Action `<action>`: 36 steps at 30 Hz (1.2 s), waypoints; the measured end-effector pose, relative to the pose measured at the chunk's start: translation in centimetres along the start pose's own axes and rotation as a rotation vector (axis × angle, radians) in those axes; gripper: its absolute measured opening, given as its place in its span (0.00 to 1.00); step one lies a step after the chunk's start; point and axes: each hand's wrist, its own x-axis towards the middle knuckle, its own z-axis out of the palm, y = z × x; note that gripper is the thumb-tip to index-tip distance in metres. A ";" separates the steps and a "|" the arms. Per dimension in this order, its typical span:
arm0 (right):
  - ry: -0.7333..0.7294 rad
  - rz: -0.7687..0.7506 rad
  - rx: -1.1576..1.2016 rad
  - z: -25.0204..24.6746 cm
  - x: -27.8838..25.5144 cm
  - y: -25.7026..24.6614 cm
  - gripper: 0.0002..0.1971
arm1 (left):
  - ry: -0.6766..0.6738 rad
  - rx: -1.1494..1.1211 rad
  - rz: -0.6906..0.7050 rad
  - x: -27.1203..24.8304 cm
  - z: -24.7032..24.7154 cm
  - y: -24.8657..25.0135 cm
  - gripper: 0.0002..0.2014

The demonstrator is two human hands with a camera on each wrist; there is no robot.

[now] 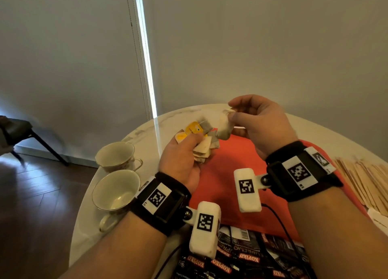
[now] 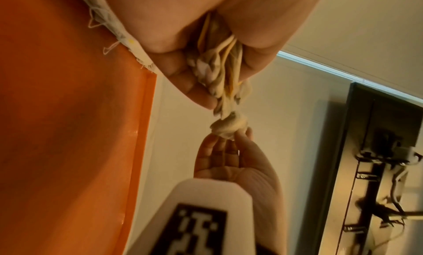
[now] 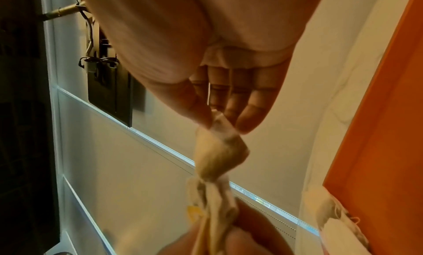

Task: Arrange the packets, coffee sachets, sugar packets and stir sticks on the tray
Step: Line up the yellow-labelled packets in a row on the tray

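My left hand (image 1: 189, 144) grips a bunch of tea bag packets (image 1: 204, 147) with yellow tags (image 1: 194, 129), raised above the far left of the orange tray (image 1: 231, 159). My right hand (image 1: 232, 111) pinches one tea bag (image 1: 224, 125) by its top, just right of the bunch and touching it. In the left wrist view the bunch (image 2: 219, 74) sits between thumb and fingers, with the single bag (image 2: 228, 127) below it. In the right wrist view my fingertips (image 3: 245, 125) pinch that bag (image 3: 219, 150). Black coffee sachets (image 1: 247, 255) lie at the tray's near edge. Wooden stir sticks (image 1: 365, 180) lie to the right.
Two empty cups (image 1: 116, 154) (image 1: 115, 190) stand on the round white table (image 1: 147, 129) left of the tray. More tea bags (image 2: 119, 32) lie on the tray's corner. A dark chair (image 1: 19, 131) stands on the floor at far left.
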 end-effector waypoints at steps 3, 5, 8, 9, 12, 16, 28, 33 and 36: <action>0.010 -0.028 -0.078 -0.3 0.1 0.2 0.12 | -0.047 0.031 0.009 -0.3 0.1 -0.2 0.14; 0.007 -0.051 -0.134 -0.3 0.0 0.3 0.11 | -0.070 0.059 -0.008 -0.5 0.2 -0.3 0.13; 0.024 -0.066 -0.158 0.0 -0.2 0.2 0.10 | -0.108 0.081 -0.022 -0.5 0.2 -0.4 0.14; 0.035 -0.069 -0.169 0.0 -0.2 0.2 0.10 | -0.123 0.083 -0.024 -0.5 0.1 -0.4 0.13; 0.048 -0.090 -0.198 -0.3 0.0 0.3 0.09 | -0.150 0.095 -0.024 -0.6 0.1 -0.2 0.12; -0.018 -0.095 -0.171 0.1 -0.1 0.3 0.09 | -0.119 0.156 0.040 -0.7 0.3 -0.9 0.17; -0.073 -0.084 -0.036 1.2 -0.9 -0.8 0.11 | -0.080 0.247 0.274 -1.9 1.2 0.5 0.12; -0.093 0.035 -0.025 1.7 -1.4 -0.9 0.15 | -0.030 0.323 0.294 -2.4 0.9 2.0 0.11; -0.115 0.091 0.009 2.3 -1.4 -1.9 0.17 | -0.053 0.388 0.316 -2.6 1.0 3.5 0.12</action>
